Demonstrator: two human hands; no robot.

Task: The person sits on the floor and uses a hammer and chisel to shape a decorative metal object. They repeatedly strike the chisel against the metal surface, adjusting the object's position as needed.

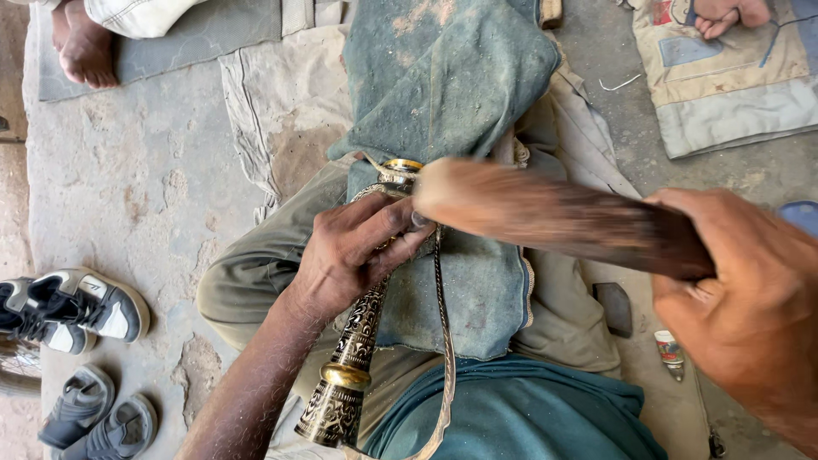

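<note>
Over the person's lap, the left hand (354, 251) reaches in from the lower left, forearm slanting up, fingers curled down around the upper part of an engraved brass piece (349, 366). That piece lies along the thigh on a dusty blue cloth (464, 102), its long axis running from the flared end near the bottom edge up to a gold-rimmed end (399, 170) just above the grip. A thin patterned metal strip (445, 341) curves down beside it. The right hand (750, 298) comes from the right, fist clenched around the dark end of a wooden stick (545, 213), blurred, which points left and meets the brass beside the left fingertips.
</note>
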